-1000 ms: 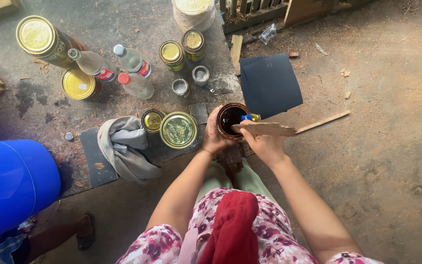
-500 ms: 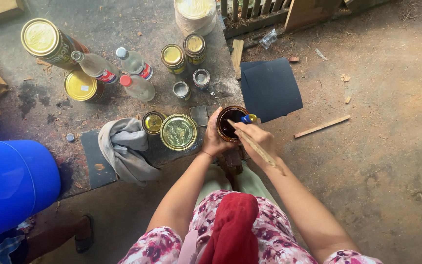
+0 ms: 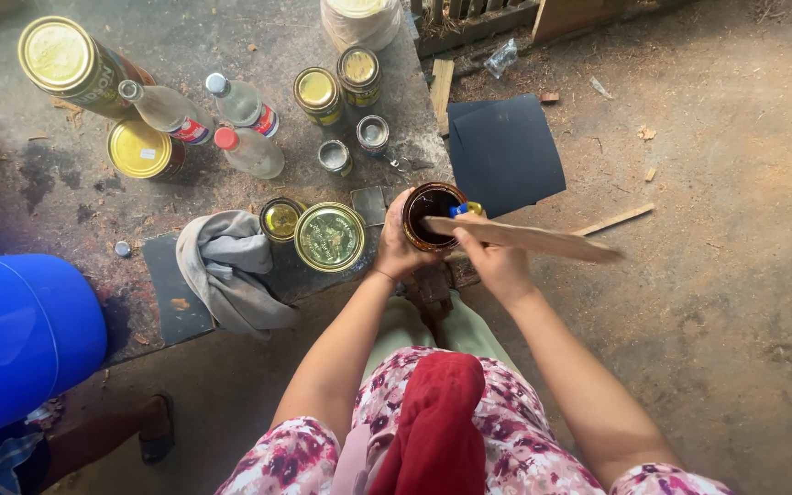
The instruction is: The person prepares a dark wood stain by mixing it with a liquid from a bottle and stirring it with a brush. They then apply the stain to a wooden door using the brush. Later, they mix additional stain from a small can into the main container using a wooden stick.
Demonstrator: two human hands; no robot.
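My left hand grips the side of a small open can of dark brown liquid, held over my lap. My right hand holds a flat wooden stick whose one end sits in the can's mouth and whose other end points right. A small blue and yellow object shows at the can's right rim. Just left of the can lie a gold-lidded tin and a smaller open tin.
A grey rag lies on a dark sheet. Several tins and three clear bottles stand on the stained floor behind. Black sandpaper sheets lie at the right, a thin wood strip beyond. A blue drum stands at the left.
The stick has swung within the can: it lay toward the right, then tilted down toward me, and now lies toward the right again. My left hand kept hold of the can.
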